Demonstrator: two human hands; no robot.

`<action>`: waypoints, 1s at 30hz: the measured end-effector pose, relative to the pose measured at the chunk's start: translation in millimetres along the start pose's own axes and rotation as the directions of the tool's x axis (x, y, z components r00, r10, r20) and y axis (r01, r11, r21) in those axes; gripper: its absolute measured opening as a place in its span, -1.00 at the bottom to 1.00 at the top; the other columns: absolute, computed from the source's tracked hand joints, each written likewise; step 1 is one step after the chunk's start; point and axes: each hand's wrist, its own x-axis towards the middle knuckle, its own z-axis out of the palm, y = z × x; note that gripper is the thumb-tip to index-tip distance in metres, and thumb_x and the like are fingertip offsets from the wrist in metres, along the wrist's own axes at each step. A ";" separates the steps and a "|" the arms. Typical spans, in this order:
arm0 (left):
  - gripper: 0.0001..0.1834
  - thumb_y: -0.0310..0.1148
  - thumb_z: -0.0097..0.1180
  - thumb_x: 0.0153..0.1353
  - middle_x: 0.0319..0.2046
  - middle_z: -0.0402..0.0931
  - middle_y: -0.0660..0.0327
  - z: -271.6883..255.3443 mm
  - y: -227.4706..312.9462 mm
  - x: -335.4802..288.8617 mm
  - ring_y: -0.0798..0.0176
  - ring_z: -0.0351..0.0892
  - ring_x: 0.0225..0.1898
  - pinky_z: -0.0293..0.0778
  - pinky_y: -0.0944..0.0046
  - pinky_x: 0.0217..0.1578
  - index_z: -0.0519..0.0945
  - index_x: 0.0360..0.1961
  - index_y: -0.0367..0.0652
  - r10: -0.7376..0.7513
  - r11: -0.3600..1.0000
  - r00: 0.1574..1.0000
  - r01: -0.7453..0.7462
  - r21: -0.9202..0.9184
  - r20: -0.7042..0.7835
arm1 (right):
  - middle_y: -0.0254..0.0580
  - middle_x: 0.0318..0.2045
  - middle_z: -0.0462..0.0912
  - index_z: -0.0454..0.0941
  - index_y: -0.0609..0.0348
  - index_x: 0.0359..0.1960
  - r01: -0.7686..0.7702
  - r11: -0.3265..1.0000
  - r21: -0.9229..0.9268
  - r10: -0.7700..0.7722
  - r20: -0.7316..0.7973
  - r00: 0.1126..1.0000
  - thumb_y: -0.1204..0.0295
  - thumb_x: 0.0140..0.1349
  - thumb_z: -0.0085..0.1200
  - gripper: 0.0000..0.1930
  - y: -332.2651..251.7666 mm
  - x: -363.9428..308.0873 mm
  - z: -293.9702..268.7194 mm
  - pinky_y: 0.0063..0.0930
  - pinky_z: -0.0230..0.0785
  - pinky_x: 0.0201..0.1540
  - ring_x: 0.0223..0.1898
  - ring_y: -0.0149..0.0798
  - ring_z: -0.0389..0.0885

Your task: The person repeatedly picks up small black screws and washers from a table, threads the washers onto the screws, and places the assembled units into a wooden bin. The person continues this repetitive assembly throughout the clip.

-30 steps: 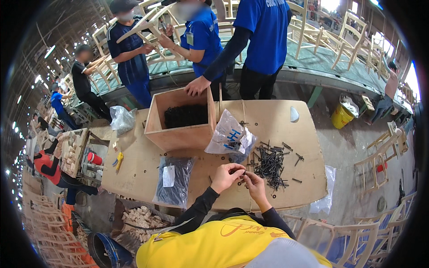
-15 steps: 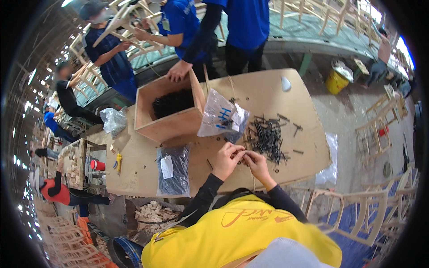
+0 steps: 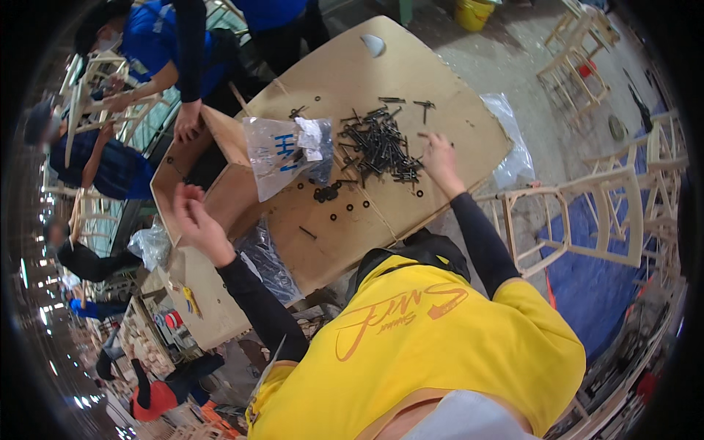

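My left hand (image 3: 200,224) is raised at the near side of the open wooden box (image 3: 233,192), fingers apart and with nothing visible in them. Dark contents show inside the box, partly hidden by its wall. At the right edge of a pile of black bolts (image 3: 375,144), my right hand (image 3: 441,166) hovers with fingers spread; no held thing can be made out. Black washers (image 3: 327,193) lie in a small cluster nearer to me, with several more scattered around. A clear plastic bag (image 3: 275,158) with blue marks leans between the box and the bolts.
The cardboard-topped table (image 3: 433,95) carries a dark plastic-wrapped pack (image 3: 268,260) and a yellow-handled tool (image 3: 191,301). A co-worker's hand (image 3: 188,122) rests on the box's far edge. Wooden chair frames (image 3: 572,213) stand at right, a yellow bucket (image 3: 474,13) beyond.
My hands were together near the washers; they have parted, the left toward the box and the right to the bolts' right side. The view has turned and shifted.
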 end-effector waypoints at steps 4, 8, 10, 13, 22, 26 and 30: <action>-0.63 -0.61 -0.10 0.32 -0.08 0.50 0.07 46.7 -18.8 -93.0 0.21 0.54 -0.02 0.46 0.22 0.10 0.38 0.15 -0.38 -0.382 0.772 0.763 0.574 -0.274 0.522 | -0.07 -0.20 0.55 0.60 -0.03 -0.15 0.000 0.934 -0.356 -0.001 -0.002 1.000 0.44 0.09 0.15 -0.75 51.0 5.0 -11.0 -0.21 0.40 -0.06 -0.04 0.01 0.48; -0.69 -0.60 -0.06 0.32 -0.05 0.51 0.03 86.8 -15.6 -146.1 0.17 0.57 -0.02 0.51 0.27 0.06 0.39 0.08 -0.40 -0.507 0.626 0.573 0.759 -0.182 0.644 | -0.10 -0.25 0.58 0.61 0.04 -0.23 -0.029 0.950 -0.311 0.070 0.125 0.990 0.42 0.07 0.18 -0.80 64.1 8.1 -18.1 -0.19 0.39 -0.04 -0.06 0.01 0.49; -0.72 -0.60 -0.04 0.31 -0.07 0.53 0.03 98.1 -12.4 -152.0 0.17 0.60 -0.08 0.54 0.29 0.00 0.41 0.04 -0.40 -0.501 0.639 0.567 0.752 -0.162 0.654 | -0.17 -0.31 0.61 0.59 0.08 -0.20 -0.043 0.998 -0.055 0.052 0.170 0.984 0.37 0.12 0.22 -0.79 43.3 3.3 -16.9 -0.35 0.44 -0.14 -0.21 -0.15 0.56; -0.78 -0.59 0.01 0.30 -0.12 0.57 0.06 117.2 -2.8 -147.5 0.22 0.63 -0.16 0.57 0.33 -0.09 0.47 -0.03 -0.38 -0.439 0.688 0.585 0.707 -0.164 0.682 | -0.23 -0.33 0.64 0.58 0.12 -0.17 -0.174 0.884 0.433 0.031 0.318 0.948 0.40 0.19 0.20 -0.80 -17.0 -13.7 -11.9 -0.49 0.43 -0.20 -0.29 -0.33 0.58; -0.83 -0.53 0.07 0.30 -0.17 0.63 0.13 136.5 0.7 -160.8 0.36 0.64 -0.27 0.56 0.42 -0.23 0.57 -0.11 -0.33 -0.397 0.696 0.645 0.675 -0.243 0.652 | -0.31 -0.30 0.65 0.57 0.17 -0.15 -0.260 0.711 0.653 -0.145 0.498 0.855 0.45 0.23 0.16 -0.82 -97.2 -64.3 5.5 -0.53 0.45 -0.19 -0.26 -0.45 0.59; -0.82 -0.52 0.08 0.29 -0.17 0.63 0.18 129.7 -11.9 -167.0 0.43 0.60 -0.30 0.53 0.45 -0.26 0.59 -0.11 -0.33 -0.379 0.728 0.608 0.661 -0.181 0.698 | -0.27 -0.29 0.65 0.57 0.18 -0.14 -0.260 0.717 0.647 -0.159 0.514 0.843 0.48 0.23 0.16 -0.82 -102.4 -70.5 1.6 -0.52 0.46 -0.18 -0.23 -0.42 0.59; -0.81 -0.49 0.13 0.26 -0.20 0.60 0.23 125.8 -14.1 -173.1 0.46 0.57 -0.35 0.49 0.47 -0.30 0.63 -0.11 -0.27 -0.360 0.837 0.652 0.541 -0.077 0.667 | -0.21 -0.29 0.67 0.56 0.25 -0.13 -0.267 0.713 0.648 -0.160 0.520 0.839 0.50 0.23 0.15 -0.81 -101.6 -74.6 3.2 -0.51 0.48 -0.20 -0.27 -0.40 0.63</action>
